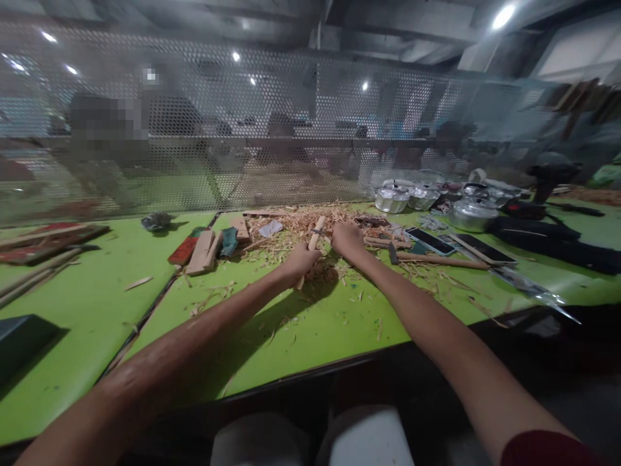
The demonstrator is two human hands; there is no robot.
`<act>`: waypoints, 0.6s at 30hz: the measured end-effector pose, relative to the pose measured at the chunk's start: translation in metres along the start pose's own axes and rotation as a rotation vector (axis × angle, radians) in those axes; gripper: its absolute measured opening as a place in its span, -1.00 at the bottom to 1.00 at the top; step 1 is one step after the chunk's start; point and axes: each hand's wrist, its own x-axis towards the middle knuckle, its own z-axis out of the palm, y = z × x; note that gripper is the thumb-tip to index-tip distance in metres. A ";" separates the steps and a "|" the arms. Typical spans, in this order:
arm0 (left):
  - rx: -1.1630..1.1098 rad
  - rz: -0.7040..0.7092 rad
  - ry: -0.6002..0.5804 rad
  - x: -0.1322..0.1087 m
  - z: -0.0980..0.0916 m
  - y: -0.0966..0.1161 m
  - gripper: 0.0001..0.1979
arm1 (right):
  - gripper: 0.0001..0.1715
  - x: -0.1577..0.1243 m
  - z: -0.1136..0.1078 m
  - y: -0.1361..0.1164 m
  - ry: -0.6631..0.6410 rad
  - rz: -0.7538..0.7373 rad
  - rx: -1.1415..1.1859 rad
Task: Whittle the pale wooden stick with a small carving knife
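Note:
Both my arms reach forward over a green table (310,323). My left hand (299,261) is closed round the lower part of a short pale wooden stick (316,234) that tilts up and away. My right hand (347,241) is closed just right of the stick's upper part, with a thin dark tool (319,232) crossing the wood; what the fingers grip is hard to make out. Under and behind the hands lies a heap of pale wood shavings (295,228).
Wooden blocks (206,250) and strips (43,234) lie to the left. Long sticks (436,260), two phones (429,240) and metal pots (473,213) sit to the right. A perforated metal screen (272,129) stands behind the table, with people blurred beyond it. A dark box (22,340) sits near left.

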 end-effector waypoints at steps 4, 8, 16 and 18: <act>0.079 0.030 -0.057 -0.015 0.002 0.009 -0.88 | -0.65 0.009 0.000 0.029 -0.003 0.179 0.062; 0.090 0.100 -0.181 -0.026 0.008 0.015 -0.95 | -0.63 0.012 -0.003 0.054 -0.013 0.329 0.112; -0.154 0.066 -0.164 -0.005 0.003 -0.006 -0.87 | -0.62 -0.004 -0.010 0.008 0.030 0.008 0.153; -0.196 0.054 -0.146 -0.002 0.003 -0.008 -0.83 | -0.60 -0.009 -0.010 -0.004 -0.037 -0.039 0.105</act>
